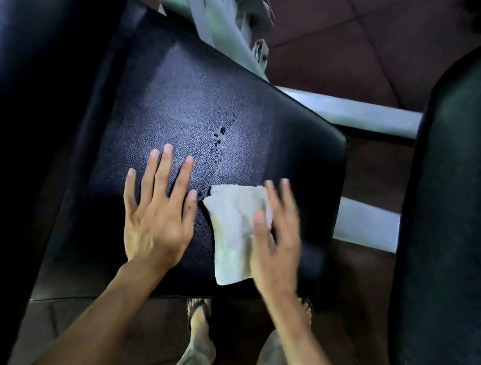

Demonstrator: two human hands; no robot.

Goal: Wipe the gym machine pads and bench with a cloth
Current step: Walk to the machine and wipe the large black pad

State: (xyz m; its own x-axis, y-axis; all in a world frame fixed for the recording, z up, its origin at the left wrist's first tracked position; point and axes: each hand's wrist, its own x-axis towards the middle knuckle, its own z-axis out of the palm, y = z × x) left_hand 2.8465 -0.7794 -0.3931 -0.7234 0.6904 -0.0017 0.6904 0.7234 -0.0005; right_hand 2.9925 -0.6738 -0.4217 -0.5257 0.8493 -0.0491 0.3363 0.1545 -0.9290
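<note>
1. Your left hand [159, 216] lies flat & open on the bench [274, 130], fingers spread, holding nothing; prob. bracing you while you lean over.
2. Your right hand [276, 246] is open too, palm & thumb pressing the cloth [232, 232] onto the bench rather than gripping it; it's blurred, so likely mid-swipe.
3. Cloth sits folded on the near right part of the bench, just beside your left fingertips.
4. Dark droplets [220, 137] beyond the cloth look unwiped; the right pad [470, 223] is well apart, prob. for later.
</note>
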